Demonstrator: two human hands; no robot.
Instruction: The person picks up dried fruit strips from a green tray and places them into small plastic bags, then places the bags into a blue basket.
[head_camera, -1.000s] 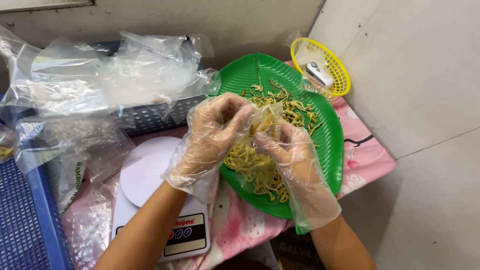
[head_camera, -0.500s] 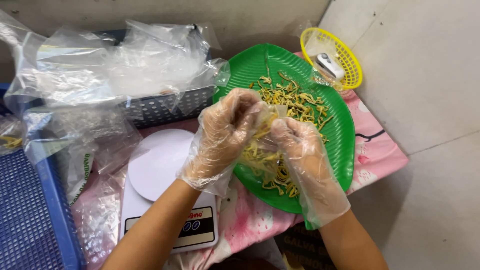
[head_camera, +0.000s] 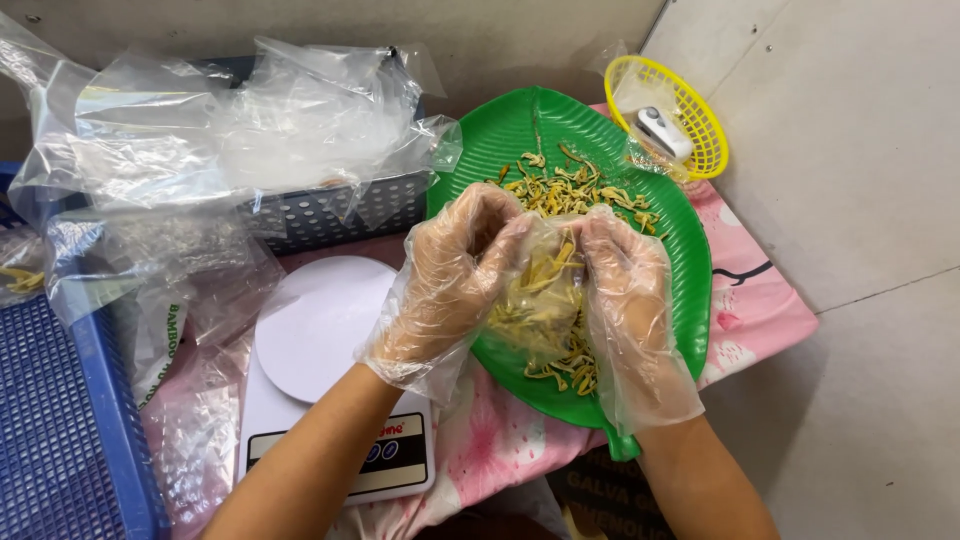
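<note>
The left hand (head_camera: 455, 285) wears a loose, clear disposable plastic glove, thin and crinkled, with glossy highlights along its folds; its cuff flares wide and ragged just past the wrist; the right hand (head_camera: 625, 300) wears a matching transparent glove, baggy over the fingers, its open cuff hanging slack around the lower forearm; both forearms are bare below the cuffs, with no sleeves in view; no watch, ring or band shows through the film.
</note>
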